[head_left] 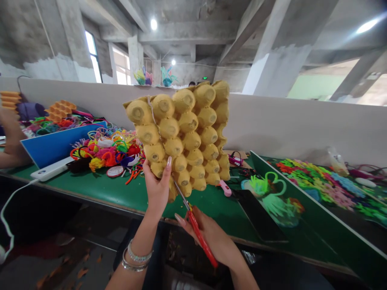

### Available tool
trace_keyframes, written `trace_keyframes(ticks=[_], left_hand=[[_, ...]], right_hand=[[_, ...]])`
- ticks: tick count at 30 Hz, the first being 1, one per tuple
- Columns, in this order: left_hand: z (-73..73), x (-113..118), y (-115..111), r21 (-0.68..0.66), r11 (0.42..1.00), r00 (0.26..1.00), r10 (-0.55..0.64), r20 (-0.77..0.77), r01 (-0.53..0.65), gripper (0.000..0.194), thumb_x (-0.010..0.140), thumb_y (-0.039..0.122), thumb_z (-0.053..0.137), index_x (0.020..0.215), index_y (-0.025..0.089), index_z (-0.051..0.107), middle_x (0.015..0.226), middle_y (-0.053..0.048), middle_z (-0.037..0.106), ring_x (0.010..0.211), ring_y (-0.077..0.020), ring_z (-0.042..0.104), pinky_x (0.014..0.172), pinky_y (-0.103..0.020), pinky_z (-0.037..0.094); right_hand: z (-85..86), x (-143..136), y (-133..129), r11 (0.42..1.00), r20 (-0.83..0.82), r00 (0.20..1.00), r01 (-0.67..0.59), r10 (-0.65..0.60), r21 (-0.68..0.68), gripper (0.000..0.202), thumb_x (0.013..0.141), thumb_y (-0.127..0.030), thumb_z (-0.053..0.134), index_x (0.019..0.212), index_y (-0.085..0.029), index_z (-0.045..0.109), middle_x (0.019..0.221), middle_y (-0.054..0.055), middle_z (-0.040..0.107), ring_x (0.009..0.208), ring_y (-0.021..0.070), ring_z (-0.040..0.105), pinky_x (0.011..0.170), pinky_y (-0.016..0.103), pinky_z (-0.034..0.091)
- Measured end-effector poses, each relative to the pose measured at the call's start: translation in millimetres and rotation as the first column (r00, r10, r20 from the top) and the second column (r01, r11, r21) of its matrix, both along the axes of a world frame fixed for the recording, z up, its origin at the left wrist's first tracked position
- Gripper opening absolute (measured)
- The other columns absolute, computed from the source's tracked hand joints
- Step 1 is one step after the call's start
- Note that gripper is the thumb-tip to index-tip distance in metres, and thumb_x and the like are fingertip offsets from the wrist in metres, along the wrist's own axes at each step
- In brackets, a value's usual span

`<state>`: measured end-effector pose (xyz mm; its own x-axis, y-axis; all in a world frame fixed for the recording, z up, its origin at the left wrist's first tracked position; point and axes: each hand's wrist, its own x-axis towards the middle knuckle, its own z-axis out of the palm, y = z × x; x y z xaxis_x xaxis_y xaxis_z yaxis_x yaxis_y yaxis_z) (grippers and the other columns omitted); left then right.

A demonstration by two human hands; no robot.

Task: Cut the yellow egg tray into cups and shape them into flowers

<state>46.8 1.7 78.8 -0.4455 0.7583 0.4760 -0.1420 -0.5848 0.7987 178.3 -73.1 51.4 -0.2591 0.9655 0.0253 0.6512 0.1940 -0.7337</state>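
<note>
As the yellow egg tray (pixel 193 123) stands above the left hand (pixel 157 189), that hand clamps its lower edge | right hand (pixel 213 225) wrapped round red-handled scissors (pixel 202 237), blades at tray bottom | likely cutting; next snip probably calls for following the pale line (pixel 156 121)

Yellow egg tray (pixel 193 141), red-handled scissors (pixel 196 226), green tabletop (pixel 99 184), blue panel (pixel 56 146)

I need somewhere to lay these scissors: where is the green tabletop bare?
Bare: the front strip of the green tabletop left of the left hand, bordered by the white bar and the fuzzy coloured pile; also the patch seen below the egg tray, left of the black slab. Crowded: the pile, and right of the slab, the green bundles.
</note>
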Motion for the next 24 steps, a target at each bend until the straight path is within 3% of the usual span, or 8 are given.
trace_keyframes(ticks=[6,12,18,24], left_hand=[[2.4,11,-10,0.003,1.000,0.999,-0.007,-0.040,0.007,0.057,0.072,0.040,0.060,0.118,0.022,0.031,0.123,-0.009,0.048,0.116,-0.0190,0.046,0.096,-0.027,0.037],[-1.6,11,3,-0.025,0.994,0.993,-0.106,0.059,0.108,0.048,0.079,0.042,0.049,0.120,0.024,0.033,0.134,-0.008,0.040,0.119,-0.0165,0.042,0.094,-0.023,0.039],[-6.4,14,17,-0.020,0.990,0.978,-0.134,0.162,0.139,0.049,0.076,0.041,0.054,0.117,0.023,0.035,0.132,-0.009,0.042,0.116,-0.0186,0.046,0.092,-0.027,0.042],[-11.6,12,21,-0.057,0.986,0.967,-0.141,0.211,0.156,0.051,0.075,0.041,0.056,0.118,0.024,0.036,0.133,-0.008,0.042,0.116,-0.0192,0.046,0.092,-0.029,0.041]], right_hand=[[1.3,1,0,1.000,0.014,1.000,-0.018,0.018,0.020,0.034,0.082,-0.054,0.038,0.075,-0.021,0.047,0.069,0.000,0.055,0.062,0.0149,0.050,0.062,0.028,0.040],[0.8,6,3,0.994,-0.031,0.999,0.030,-0.027,0.104,0.031,0.082,-0.051,0.040,0.083,-0.022,0.051,0.079,0.001,0.059,0.071,0.0171,0.056,0.067,0.028,0.042],[-2.1,5,12,0.973,0.204,0.961,0.150,-0.185,0.174,0.031,0.079,-0.051,0.043,0.083,-0.020,0.045,0.084,0.008,0.058,0.079,0.0257,0.060,0.064,0.032,0.041],[-9.7,0,15,0.976,0.257,0.957,0.083,-0.134,0.200,0.033,0.083,-0.052,0.036,0.083,-0.020,0.043,0.082,0.009,0.058,0.076,0.0253,0.060,0.063,0.033,0.043]])
